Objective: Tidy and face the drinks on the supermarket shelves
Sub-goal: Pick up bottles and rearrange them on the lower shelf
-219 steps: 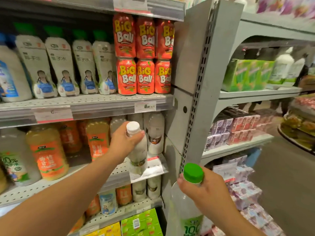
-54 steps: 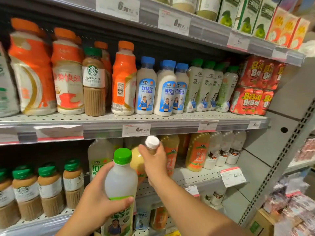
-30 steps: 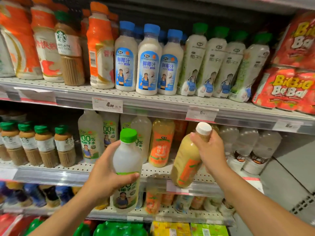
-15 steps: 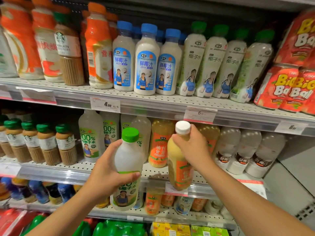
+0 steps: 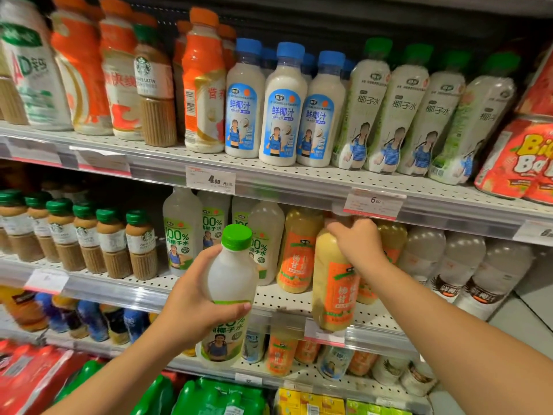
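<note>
Two bottles in hand: left fingers (image 5: 236,307) wrapped round the green-capped bottle (image 5: 230,295) held off the middle shelf (image 5: 284,298), right fingers (image 5: 335,229) gripping the yellow bottle (image 5: 333,283) by its hidden cap at the shelf's edge, where it might tip off.

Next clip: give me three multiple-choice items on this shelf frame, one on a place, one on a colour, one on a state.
1. Where do the blue-capped bottles stand?
A. upper shelf
B. middle shelf
C. bottom shelf

2. What colour is the cap of the bottle in the left hand?
A. blue
B. orange
C. green

3. What is the right hand doing?
A. hanging idle
B. gripping the top of a yellow bottle
C. touching a price tag

Answers: 1 A, they stand on the upper shelf; 2 C, the cap is bright green; 3 B, fingers wrap the bottle's top.
</note>
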Demonstrator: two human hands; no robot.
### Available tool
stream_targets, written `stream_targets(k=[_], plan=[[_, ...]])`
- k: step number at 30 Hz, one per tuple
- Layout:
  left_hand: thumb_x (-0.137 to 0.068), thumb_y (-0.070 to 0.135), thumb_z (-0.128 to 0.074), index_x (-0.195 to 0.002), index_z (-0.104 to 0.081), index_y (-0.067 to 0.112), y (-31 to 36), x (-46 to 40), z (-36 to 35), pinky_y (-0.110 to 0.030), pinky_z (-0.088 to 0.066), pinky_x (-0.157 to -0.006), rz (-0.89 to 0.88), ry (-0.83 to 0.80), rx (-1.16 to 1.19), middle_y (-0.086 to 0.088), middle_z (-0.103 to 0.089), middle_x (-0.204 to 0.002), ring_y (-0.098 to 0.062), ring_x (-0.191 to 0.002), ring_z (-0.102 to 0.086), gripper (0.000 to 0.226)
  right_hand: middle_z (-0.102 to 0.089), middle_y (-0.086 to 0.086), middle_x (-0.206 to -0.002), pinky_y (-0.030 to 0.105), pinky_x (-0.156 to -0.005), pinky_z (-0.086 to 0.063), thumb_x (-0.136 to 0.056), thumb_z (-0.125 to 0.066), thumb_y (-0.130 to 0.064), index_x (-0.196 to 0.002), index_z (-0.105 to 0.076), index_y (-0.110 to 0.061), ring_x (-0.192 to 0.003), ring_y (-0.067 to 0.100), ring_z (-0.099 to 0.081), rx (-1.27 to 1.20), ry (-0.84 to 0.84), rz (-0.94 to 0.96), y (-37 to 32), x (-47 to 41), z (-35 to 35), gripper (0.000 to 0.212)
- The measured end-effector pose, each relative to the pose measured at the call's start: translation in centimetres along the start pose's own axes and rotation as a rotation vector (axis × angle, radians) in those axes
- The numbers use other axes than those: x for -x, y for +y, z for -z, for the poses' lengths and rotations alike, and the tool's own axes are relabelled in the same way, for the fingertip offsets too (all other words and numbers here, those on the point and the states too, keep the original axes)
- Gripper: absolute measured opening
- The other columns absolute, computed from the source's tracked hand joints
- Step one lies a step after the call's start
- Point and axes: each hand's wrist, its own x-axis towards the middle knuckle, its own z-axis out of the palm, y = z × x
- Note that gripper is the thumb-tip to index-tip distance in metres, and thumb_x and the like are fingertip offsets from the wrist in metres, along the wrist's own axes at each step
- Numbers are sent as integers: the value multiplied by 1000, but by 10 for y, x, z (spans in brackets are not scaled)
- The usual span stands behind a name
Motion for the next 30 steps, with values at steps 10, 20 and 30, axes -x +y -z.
stream_targets(k=[10, 20, 30], plan=[[-52, 24, -95, -119, -48, 57, -1, -1, 1, -22, -57, -67, -5, 33, -25, 10, -59, -114, -9, -96, -63, 88, -57, -2, -69, 27, -55, -40, -78, -77, -38, -67, -51, -18, -66, 20, -57, -211, 173, -182, 30, -19, 7, 35], [-52, 23, -95, -124, -49, 50, -7, -2, -10, -21, -57, -67, -5, -19, -5, 9, -61, -113, -8, -96, -64, 90, -44, 17, -131, 47, -94, -40, -68, -66, -65, -126, -47, -6, -122, 40, -40, 109, 156, -181, 50, 7, 19, 84], [-49, 36, -94, -125, -50, 47, -10, -5, -18, -18, -56, -66, -7, -56, 30, 19, -61, -110, -5, -97, -64, 89, -56, 9, -117, 41, -76, -51, -67, -84, -48, -109, -37, -18, -97, 32, -60, -21, 37, -362, 105, 55, -40, 70]])
